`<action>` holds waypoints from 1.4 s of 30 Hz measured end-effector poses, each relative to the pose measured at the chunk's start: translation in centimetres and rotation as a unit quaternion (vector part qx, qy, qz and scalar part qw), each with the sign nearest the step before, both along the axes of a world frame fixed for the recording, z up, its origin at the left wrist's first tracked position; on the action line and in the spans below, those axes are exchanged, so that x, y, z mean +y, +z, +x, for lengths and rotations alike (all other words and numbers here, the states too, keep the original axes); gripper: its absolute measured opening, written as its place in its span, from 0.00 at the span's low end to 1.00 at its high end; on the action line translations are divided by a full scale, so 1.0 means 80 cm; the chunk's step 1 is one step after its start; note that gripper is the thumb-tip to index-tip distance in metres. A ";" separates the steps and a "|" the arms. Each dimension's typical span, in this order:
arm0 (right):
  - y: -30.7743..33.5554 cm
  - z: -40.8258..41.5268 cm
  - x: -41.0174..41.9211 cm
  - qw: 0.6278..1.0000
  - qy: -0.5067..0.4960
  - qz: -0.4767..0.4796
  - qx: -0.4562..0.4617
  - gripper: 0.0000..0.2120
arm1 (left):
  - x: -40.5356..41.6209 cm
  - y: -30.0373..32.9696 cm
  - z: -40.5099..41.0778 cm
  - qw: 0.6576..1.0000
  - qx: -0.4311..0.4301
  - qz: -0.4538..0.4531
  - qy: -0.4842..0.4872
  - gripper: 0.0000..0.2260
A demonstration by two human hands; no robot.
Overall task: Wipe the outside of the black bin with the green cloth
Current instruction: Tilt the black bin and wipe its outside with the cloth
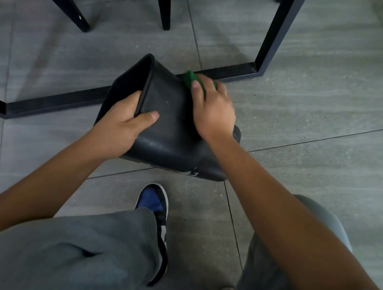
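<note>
On the left, the left hand (125, 124) gripped the rim of the bin (171, 127), fingers curled inside the mouth and thumb pressed on the outer wall. The bin lay tipped on its side on the tiled floor (320, 137), mouth facing left, just before a black table frame (269, 43). To the right, the right hand (212, 108) pressed the cloth (189, 77) against the bin's far side, fingers curled over it. Below were grey trousers (88, 253) and a blue shoe (153, 203).
</note>
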State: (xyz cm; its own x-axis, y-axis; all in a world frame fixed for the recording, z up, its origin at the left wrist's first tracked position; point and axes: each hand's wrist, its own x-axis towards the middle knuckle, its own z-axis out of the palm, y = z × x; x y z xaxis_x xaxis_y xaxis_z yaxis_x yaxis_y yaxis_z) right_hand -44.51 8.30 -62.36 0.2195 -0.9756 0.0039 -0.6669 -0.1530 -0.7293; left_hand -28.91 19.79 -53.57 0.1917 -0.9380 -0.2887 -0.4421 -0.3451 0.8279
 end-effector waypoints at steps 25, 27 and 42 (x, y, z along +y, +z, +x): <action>0.017 0.005 0.115 0.957 -0.158 0.053 -0.237 0.21 | -0.014 0.012 -0.027 0.989 0.052 0.049 0.132 0.39; 0.048 0.029 0.126 0.959 -0.119 0.029 -0.255 0.23 | -0.014 0.005 -0.018 0.987 0.119 0.041 0.098 0.51; 0.006 0.023 0.123 0.986 -0.101 -0.069 -0.116 0.20 | -0.014 -0.007 -0.018 0.982 0.145 -0.025 0.118 0.10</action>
State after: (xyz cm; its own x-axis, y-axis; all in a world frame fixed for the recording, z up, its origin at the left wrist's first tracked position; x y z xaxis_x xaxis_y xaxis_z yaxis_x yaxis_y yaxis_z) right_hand -42.67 18.16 -61.91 -0.0007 -0.9859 0.1673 -0.5113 -0.1435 -0.8473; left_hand -30.31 18.64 -54.15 0.3222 -0.8918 -0.3177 -0.0970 -0.3650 0.9260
